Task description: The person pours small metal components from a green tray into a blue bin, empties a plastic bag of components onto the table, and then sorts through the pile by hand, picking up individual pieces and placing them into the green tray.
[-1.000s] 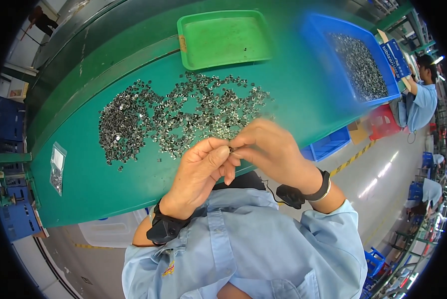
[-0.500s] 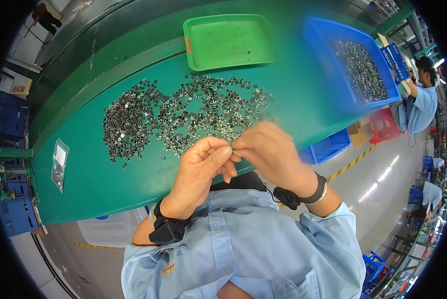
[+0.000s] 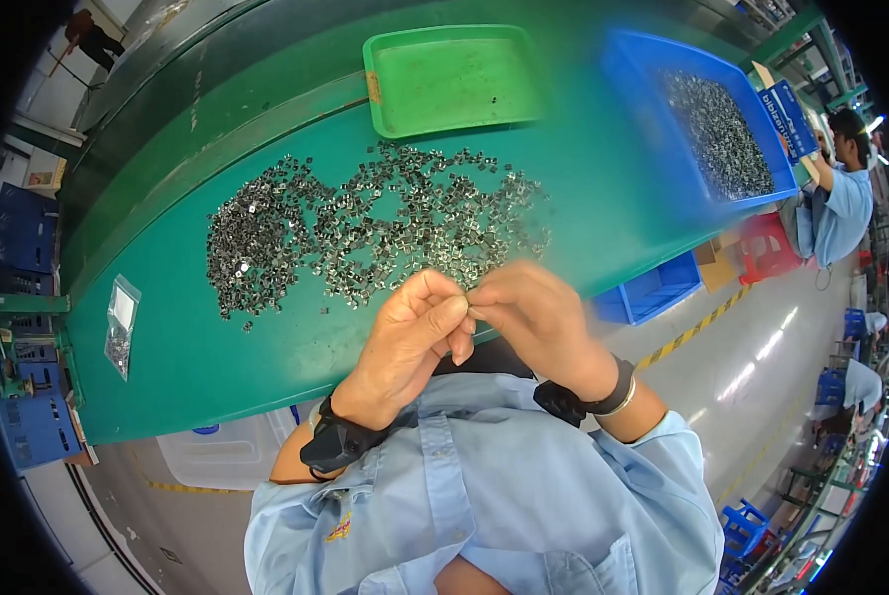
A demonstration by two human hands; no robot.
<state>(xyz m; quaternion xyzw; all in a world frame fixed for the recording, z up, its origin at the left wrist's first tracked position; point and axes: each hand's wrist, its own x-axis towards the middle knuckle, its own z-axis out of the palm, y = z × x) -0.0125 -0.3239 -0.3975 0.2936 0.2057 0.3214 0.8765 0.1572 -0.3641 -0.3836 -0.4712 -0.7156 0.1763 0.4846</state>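
- Our left hand (image 3: pixel 412 342) and right hand (image 3: pixel 536 319) pinch together, fingertips touching; what they grip is hidden.
- Metal parts (image 3: pixel 375 228) lie loose on the green table (image 3: pixel 216 347).
- The green tray (image 3: pixel 385 99) holds a few specks; the blue bin (image 3: pixel 633 69) holds many parts.

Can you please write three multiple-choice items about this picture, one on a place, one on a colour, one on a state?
1. Where does the spread of small grey metal parts lie?
A. on the green table top
B. inside the green tray
C. on the floor

2. What colour is the bin filled with metal parts at the far right?
A. red
B. blue
C. yellow

3. How are the left hand and the right hand?
A. far apart
B. flat on the table
C. fingertips together above the table edge

Answers: 1 A, the parts lie on the bare table; 2 B, its walls are blue; 3 C, the fingertips meet.
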